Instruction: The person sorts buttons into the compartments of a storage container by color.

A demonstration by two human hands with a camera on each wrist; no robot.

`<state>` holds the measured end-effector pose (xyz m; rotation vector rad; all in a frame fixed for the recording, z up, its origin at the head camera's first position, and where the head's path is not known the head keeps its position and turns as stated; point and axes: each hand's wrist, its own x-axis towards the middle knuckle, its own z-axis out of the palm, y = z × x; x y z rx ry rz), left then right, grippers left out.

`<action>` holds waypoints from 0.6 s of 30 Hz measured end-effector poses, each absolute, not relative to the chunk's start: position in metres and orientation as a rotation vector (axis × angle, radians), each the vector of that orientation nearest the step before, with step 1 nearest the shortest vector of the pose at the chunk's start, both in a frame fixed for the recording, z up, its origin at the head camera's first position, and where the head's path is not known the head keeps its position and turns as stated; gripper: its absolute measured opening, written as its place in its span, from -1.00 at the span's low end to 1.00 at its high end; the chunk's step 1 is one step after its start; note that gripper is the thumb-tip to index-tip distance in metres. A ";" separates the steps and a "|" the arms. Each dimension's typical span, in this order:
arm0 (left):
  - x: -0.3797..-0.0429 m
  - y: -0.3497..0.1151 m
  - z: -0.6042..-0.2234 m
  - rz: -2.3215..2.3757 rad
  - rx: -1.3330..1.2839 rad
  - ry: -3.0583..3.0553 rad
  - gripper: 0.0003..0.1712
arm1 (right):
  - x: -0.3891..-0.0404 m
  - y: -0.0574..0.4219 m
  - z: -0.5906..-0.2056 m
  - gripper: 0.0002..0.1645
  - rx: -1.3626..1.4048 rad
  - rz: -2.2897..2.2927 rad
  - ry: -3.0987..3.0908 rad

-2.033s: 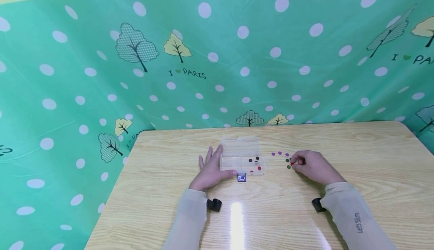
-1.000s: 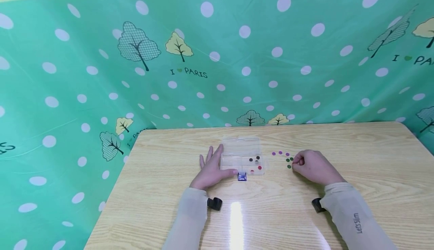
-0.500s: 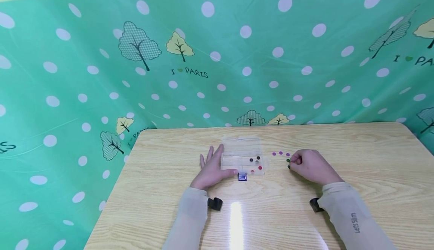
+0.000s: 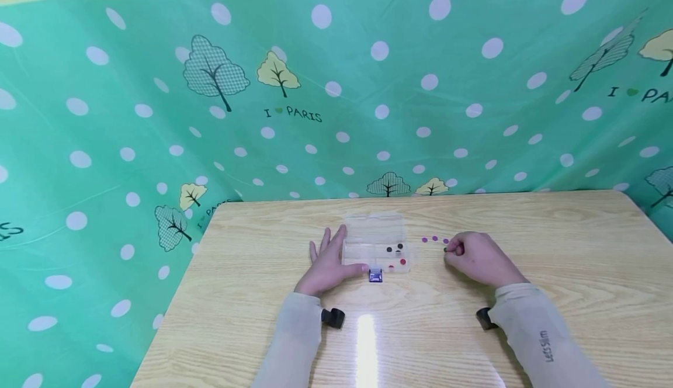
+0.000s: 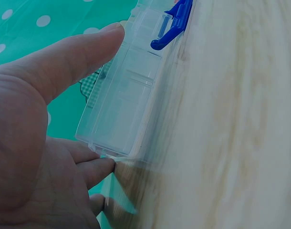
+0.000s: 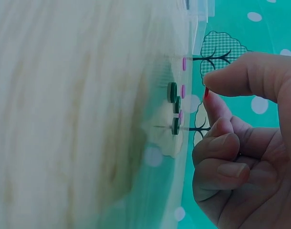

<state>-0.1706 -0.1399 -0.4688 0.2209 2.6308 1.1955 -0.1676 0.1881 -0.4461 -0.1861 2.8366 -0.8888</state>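
Light wood table [image 4: 252, 329]. My left hand [image 4: 323, 268] is spread, my right hand [image 4: 475, 256] pinching. Clear box [image 4: 360, 252] lies open between them, left thumb at its front edge. Blue latch [image 4: 375, 277] there too. Purple discs [image 4: 425, 240] and green discs [image 6: 172, 92] sit right of it. Red disc [image 6: 206, 92]: between right thumb and index, near the greens.

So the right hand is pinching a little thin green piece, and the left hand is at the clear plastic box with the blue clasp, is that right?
Not quite. The right hand is pinching a little thin red piece, not a green one, as the right wrist view shows. The left hand is at the clear plastic box with the blue clasp, as you said.
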 end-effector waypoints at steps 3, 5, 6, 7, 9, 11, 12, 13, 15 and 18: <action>-0.170 -0.140 -0.469 1.200 0.220 2.624 0.33 | -0.167 0.186 -0.445 -0.88 -0.185 -0.893 2.840; -0.170 -0.140 -0.469 1.206 0.216 2.620 0.33 | -0.167 0.184 -0.444 -0.88 -0.185 -0.894 2.833; -0.170 -0.140 -0.469 1.206 0.216 2.621 0.33 | -0.167 0.183 -0.443 -0.89 -0.184 -0.897 2.829; -0.171 -0.141 -0.470 1.206 0.215 2.621 0.33 | -0.166 0.182 -0.443 -0.89 -0.184 -0.898 2.827; -0.171 -0.141 -0.470 1.207 0.213 2.622 0.34 | -0.166 0.180 -0.442 -0.91 -0.187 -0.900 2.825; -0.171 -0.141 -0.470 1.207 0.213 2.623 0.34 | -0.166 0.179 -0.442 -0.92 -0.191 -0.902 2.827; -0.171 -0.141 -0.470 1.206 0.214 2.624 0.34 | -0.166 0.178 -0.442 -0.93 -0.193 -0.900 2.829; -0.171 -0.141 -0.470 1.205 0.215 2.625 0.34 | -0.167 0.177 -0.442 -0.93 -0.196 -0.897 2.831; -0.171 -0.141 -0.471 1.205 0.218 2.625 0.35 | -0.167 0.176 -0.443 -0.93 -0.200 -0.895 2.832; -0.172 -0.141 -0.471 1.208 0.222 2.624 0.34 | -0.168 0.175 -0.444 -0.93 -0.201 -0.895 2.834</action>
